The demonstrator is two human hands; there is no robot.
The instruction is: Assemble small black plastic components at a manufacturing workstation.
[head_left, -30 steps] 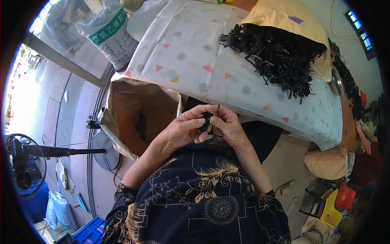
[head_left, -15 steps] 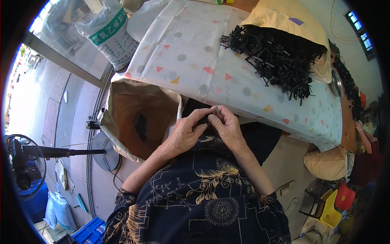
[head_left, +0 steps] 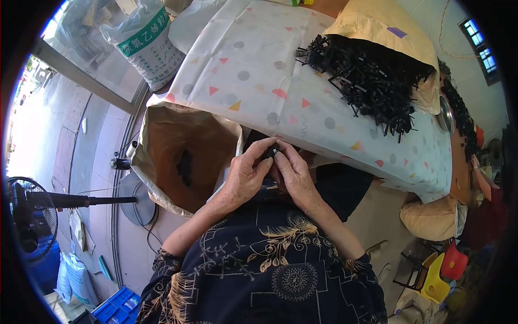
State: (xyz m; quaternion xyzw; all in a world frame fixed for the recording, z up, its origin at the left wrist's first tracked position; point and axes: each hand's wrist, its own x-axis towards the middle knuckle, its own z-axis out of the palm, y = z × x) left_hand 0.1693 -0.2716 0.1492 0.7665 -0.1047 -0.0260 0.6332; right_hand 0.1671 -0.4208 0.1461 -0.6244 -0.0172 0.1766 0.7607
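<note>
Both my hands meet in front of me, close to the near edge of the table. A small black plastic part (head_left: 270,152) is pinched between them, mostly covered by fingers. My left hand (head_left: 246,171) grips it with thumb and forefinger. From the other side my right hand (head_left: 295,171) closes on the same part, thumb pressed against it. To the left, an open brown sack (head_left: 156,189) holds some black parts (head_left: 185,167) at its bottom. A heap of similar black parts (head_left: 372,86) spills from a tan paper sack (head_left: 377,19) on the table.
A patterned cloth covers the table (head_left: 248,97). At far left are a printed white sack (head_left: 156,48) and a black fan (head_left: 32,216). Blue crates (head_left: 118,308) lie lower left. Red and yellow chairs (head_left: 440,278) stand right, near another person's arm (head_left: 483,178).
My fingers have shifted slightly around the black part, and more of it shows between them. The view has moved a little. Both hands remain together.
</note>
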